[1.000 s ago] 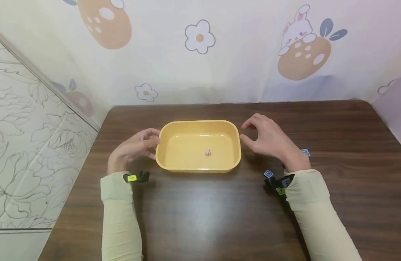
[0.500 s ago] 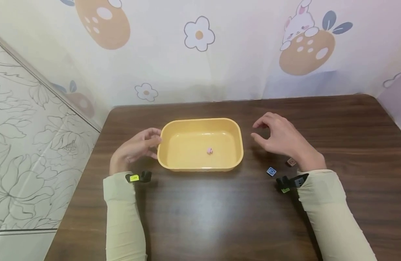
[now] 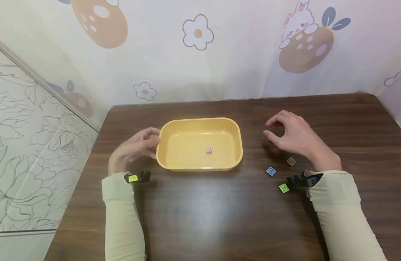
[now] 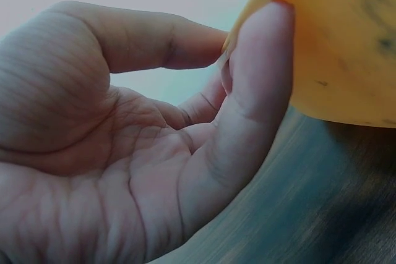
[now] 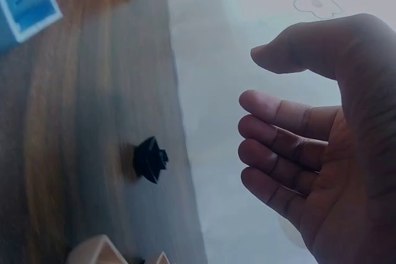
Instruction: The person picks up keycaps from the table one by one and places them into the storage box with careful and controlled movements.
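A yellow rectangular basin [image 3: 200,166] with rounded corners stands on the table, and a small pink block [image 3: 209,150] lies inside it. At its left end my left hand [image 3: 135,146] pinches the rim; the left wrist view shows thumb and finger meeting at the basin wall [image 4: 340,60]. My right hand [image 3: 296,135] hovers right of the basin with loosely bent fingers and nothing between them. Below that hand lie a brown block [image 3: 291,161], a blue block [image 3: 270,171] and a green block [image 3: 284,187]. Another brownish block [image 3: 307,173] is partly hidden by the wrist strap.
The dark wooden table [image 3: 200,217] meets a patterned wall [image 3: 239,54] at the back and a floral panel [image 3: 30,156] at the left. In the right wrist view appear a blue block [image 5: 28,4], a small dark piece [image 5: 150,159] and pale pink pieces [image 5: 96,251].
My right hand has moved right, away from the basin, uncovering the brown and green blocks. The left hand keeps its hold on the basin rim.
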A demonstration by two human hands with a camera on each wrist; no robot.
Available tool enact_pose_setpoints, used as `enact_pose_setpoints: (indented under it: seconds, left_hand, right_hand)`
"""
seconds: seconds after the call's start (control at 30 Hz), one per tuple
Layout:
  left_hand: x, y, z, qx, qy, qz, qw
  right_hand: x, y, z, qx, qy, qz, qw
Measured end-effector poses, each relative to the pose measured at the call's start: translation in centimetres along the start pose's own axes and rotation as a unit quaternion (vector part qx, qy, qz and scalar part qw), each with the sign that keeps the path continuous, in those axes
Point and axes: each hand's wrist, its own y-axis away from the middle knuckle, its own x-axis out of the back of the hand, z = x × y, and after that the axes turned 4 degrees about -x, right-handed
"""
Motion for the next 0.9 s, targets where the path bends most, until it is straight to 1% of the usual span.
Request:
enact_pose_setpoints:
  seconds: [0.13,0.4,0.9]
  left_hand:
    - [-0.1,0.0,0.0,0.000,0.001,-0.001,1.0000]
    - [0.0,0.1,0.2,-0.003,-0.002,-0.004,1.0000]
    - [0.1,0.1,0.0,-0.003,-0.001,-0.004,1.0000]
  right_hand:
    - [0.1,0.2,0.4,-0.001,0.002,0.002,1.0000]
    - [0.2,0.7,1.1,-0.027,0.017,-0.018,0.9993]
    - [-0.5,1.0,2.5,-0.026,0.025,-0.034,0.9988]
